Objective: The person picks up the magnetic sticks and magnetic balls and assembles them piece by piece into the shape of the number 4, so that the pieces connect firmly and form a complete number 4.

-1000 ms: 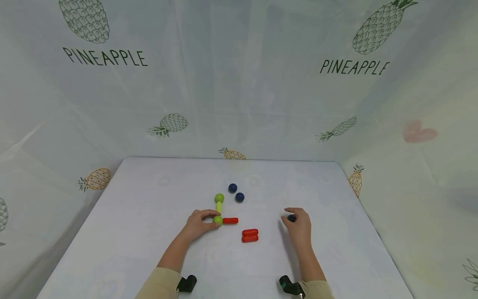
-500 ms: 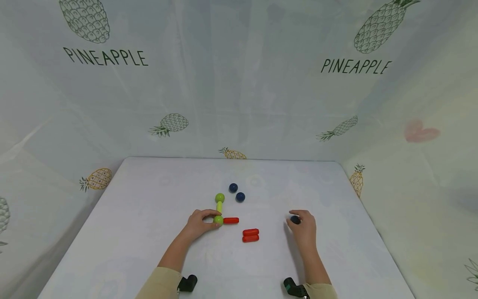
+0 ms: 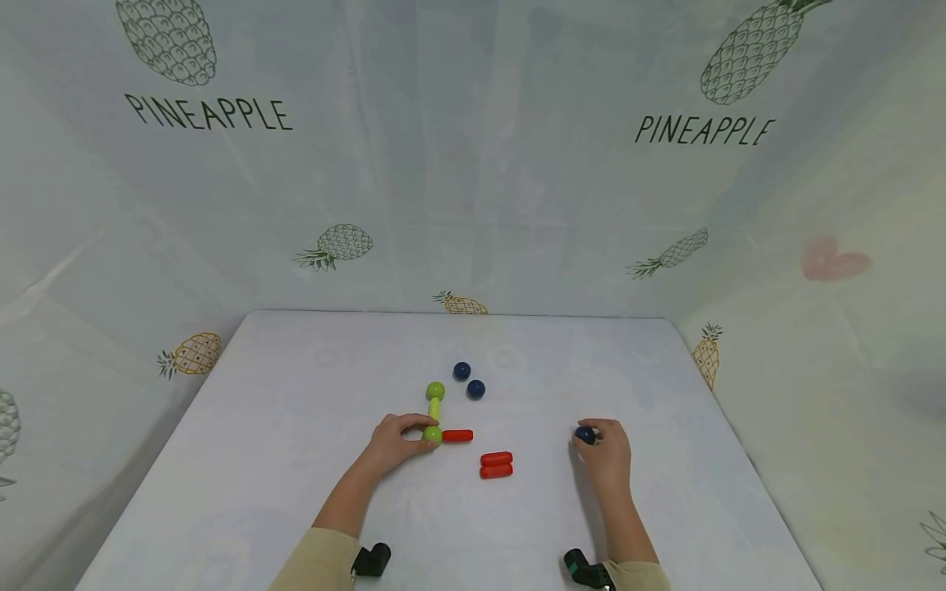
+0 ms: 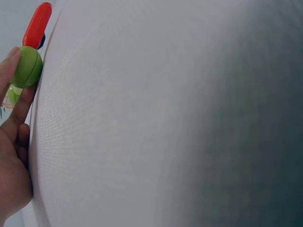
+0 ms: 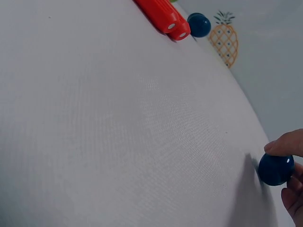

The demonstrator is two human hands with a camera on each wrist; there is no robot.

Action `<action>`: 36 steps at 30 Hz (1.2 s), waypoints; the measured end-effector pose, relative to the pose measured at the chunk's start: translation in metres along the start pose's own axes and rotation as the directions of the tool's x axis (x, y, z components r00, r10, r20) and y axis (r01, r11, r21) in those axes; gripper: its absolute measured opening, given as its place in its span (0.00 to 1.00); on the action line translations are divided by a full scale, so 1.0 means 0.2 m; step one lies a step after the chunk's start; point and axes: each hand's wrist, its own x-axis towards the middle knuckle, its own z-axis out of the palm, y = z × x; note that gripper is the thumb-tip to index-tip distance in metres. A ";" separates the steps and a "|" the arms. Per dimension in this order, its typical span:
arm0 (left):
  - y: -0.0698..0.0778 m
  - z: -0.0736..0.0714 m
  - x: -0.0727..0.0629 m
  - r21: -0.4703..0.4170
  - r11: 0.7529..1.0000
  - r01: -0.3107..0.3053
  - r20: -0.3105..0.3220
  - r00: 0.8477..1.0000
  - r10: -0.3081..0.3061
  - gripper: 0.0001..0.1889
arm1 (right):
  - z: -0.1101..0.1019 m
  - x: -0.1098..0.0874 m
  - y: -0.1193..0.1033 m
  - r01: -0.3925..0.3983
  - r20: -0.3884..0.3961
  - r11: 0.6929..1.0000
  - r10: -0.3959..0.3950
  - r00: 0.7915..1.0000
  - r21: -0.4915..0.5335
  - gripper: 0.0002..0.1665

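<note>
My left hand pinches a green ball between thumb and fingers at the middle of the table. A red rod sticks out of that ball to the right. From its far side a yellow-green rod runs to a second green ball. Over on the right, my right hand holds a dark blue ball with thumb and fingertips, close to the table top. Part of the blue ball is covered by the fingers in the head view.
Two red rods lie side by side between the hands. Farther back are two more dark blue balls, a rear one and a nearer one. The white table ends at a pineapple-printed curtain behind it.
My right hand has moved slightly to the right with the blue ball, and its fingers have closed in around it. The left hand and the joined pieces have stayed in place.
</note>
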 end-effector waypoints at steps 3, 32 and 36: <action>0.00 0.00 0.00 0.001 1.000 0.002 0.001 1.000 -0.002 0.16 | 0.00 0.00 0.00 -0.012 0.003 1.000 0.012 1.000 -0.009 0.17; -0.02 0.01 0.00 0.000 1.000 0.018 0.013 1.000 -0.018 0.16 | 0.02 -0.02 -0.05 -0.017 0.064 1.000 0.017 0.998 0.003 0.23; -0.01 0.00 0.00 -0.002 1.000 0.019 0.013 1.000 -0.018 0.16 | 0.03 -0.03 -0.08 -0.009 0.081 1.000 0.007 0.997 0.025 0.23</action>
